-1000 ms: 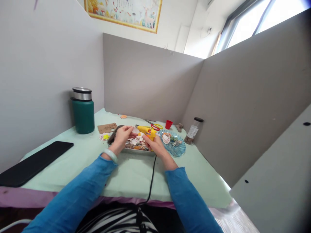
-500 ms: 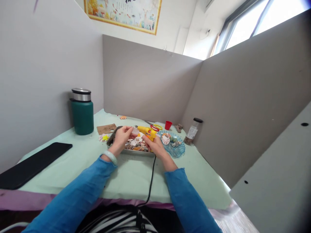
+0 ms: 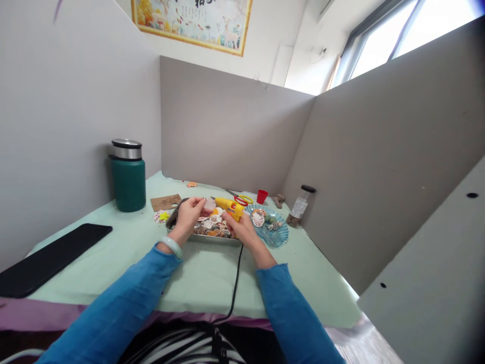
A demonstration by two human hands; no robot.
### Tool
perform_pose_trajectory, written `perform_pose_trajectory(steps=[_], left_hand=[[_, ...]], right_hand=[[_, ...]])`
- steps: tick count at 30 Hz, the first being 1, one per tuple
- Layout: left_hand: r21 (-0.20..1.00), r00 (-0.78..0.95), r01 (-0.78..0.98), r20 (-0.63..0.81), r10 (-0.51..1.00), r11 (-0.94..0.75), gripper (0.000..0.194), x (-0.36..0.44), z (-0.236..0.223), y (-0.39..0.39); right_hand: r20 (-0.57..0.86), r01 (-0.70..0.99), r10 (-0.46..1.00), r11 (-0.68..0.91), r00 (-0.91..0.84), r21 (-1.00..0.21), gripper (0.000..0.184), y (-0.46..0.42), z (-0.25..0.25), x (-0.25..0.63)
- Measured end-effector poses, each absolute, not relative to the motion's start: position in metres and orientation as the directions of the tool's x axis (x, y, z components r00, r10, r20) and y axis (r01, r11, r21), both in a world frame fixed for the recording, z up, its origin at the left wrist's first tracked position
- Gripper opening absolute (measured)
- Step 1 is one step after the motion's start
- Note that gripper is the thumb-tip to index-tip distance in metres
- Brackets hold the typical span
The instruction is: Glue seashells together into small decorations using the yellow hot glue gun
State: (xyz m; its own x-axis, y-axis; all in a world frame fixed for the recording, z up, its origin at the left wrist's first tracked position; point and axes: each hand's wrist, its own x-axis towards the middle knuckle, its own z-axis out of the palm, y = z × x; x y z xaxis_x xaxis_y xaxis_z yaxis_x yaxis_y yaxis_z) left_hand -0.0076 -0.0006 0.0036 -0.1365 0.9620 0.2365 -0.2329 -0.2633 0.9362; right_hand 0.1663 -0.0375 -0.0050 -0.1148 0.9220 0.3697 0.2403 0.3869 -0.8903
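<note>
A yellow hot glue gun point(image 3: 229, 206) is gripped in my right hand point(image 3: 241, 227), its nozzle pointing left. My left hand point(image 3: 190, 215) is closed in a pinch, holding a pale, translucent flat piece point(image 3: 209, 203) close to the nozzle. I cannot make out exactly what that piece is. Both hands are above a metal tray point(image 3: 217, 240) filled with seashells point(image 3: 212, 222). A black cord point(image 3: 238, 273) hangs from the glue gun over the front table edge.
To the right are a blue scalloped plate point(image 3: 278, 237) with shells, a red cup point(image 3: 261, 196), scissors point(image 3: 242, 199) and a black-lidded jar point(image 3: 300, 206). Leftward stand a green bottle point(image 3: 129, 183), a brown board point(image 3: 165, 202) and a black flat pad point(image 3: 56, 258). Grey partitions point(image 3: 235, 126) enclose the table.
Almost nothing differs. My hands, the glue gun and the pale piece keep their places, and the view has shifted very slightly.
</note>
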Motion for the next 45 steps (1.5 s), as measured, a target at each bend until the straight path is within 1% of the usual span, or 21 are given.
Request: perform_pose_trajectory(steps=[4,9,18,21,30,37,45], left_hand=[[0.933,-0.137,-0.233,0.247,0.959,-0.274,0.026,-0.0074,0.0046,-0.0018],[0.933,-0.148,-0.232,0.245,0.958,-0.275,0.027,-0.0077,0.0047,-0.0023],[0.931,-0.183,-0.257,0.218,0.959,-0.261,0.020,-0.0089,0.0076,-0.0034],[0.929,-0.173,-0.259,0.224,0.959,-0.264,0.020,-0.0085,0.0065,-0.0025],[0.923,-0.166,-0.258,0.250,0.954,-0.287,0.025,-0.0107,0.0022,0.0026],[0.921,-0.147,-0.252,0.267,0.952,-0.297,0.030,-0.0103,-0.0003,0.0041],[0.928,-0.104,-0.234,0.274,0.956,-0.291,0.029,-0.0083,0.0011,0.0004]], right_hand=[[0.383,0.256,0.918,0.396,-0.099,-0.882,0.047,-0.0399,-0.0024,0.1663],[0.396,0.284,0.913,0.408,-0.103,-0.868,0.046,-0.0414,-0.0013,0.1651],[0.411,0.315,0.907,0.417,-0.089,-0.852,0.046,-0.0390,-0.0032,0.1660],[0.408,0.311,0.908,0.418,-0.099,-0.854,0.047,-0.0398,-0.0030,0.1651],[0.416,0.309,0.905,0.423,-0.092,-0.852,0.043,-0.0414,-0.0019,0.1643],[0.402,0.294,0.911,0.411,-0.093,-0.863,0.046,-0.0423,-0.0016,0.1634],[0.382,0.261,0.918,0.397,-0.107,-0.880,0.042,-0.0421,-0.0029,0.1612]])
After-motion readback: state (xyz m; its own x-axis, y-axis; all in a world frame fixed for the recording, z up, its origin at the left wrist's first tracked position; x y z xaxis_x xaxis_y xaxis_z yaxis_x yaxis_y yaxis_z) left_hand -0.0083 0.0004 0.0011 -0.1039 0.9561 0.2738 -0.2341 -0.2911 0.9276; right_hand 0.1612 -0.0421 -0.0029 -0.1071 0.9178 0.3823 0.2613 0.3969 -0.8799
